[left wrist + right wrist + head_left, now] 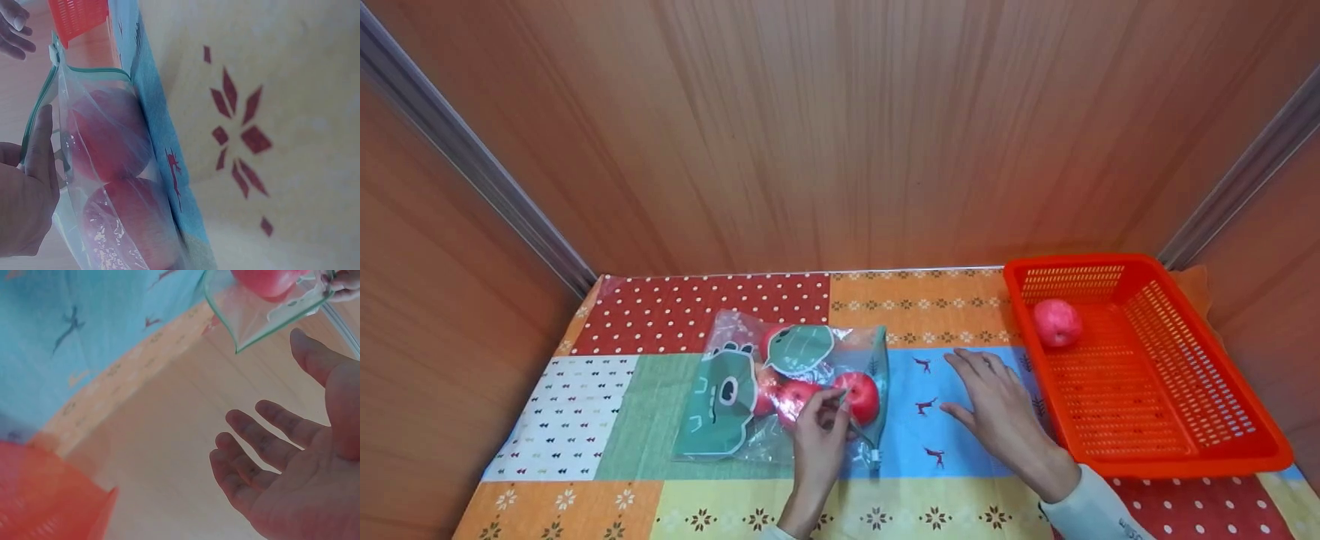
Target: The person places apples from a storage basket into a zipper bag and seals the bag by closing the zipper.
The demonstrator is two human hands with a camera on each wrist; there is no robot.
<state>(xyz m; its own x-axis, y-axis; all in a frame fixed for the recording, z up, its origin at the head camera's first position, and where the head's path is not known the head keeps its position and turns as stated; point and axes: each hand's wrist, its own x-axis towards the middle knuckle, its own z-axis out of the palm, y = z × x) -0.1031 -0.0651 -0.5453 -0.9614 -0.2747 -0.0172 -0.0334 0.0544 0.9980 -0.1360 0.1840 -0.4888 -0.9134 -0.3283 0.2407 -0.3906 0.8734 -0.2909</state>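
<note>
A clear zip bag (712, 424) with green cartoon prints lies on the cloth, several red apples (864, 394) inside it. Its green-edged mouth faces right and gapes in the right wrist view, with the white slider (54, 54) at the near end of the edge. My left hand (819, 435) pinches the upper film by the mouth, lifting it off the apples. Between bag and basket, my right hand (997, 409) hovers with fingers spread and palm bare (298, 495). One more apple (1057, 324) sits inside the red-orange plastic basket (1185, 469), against its left wall.
A patchwork-print cloth (742, 517) covers the table. Wood-grain panels (825, 135) rise behind it and on both sides. The basket takes up the right end, close to the right panel.
</note>
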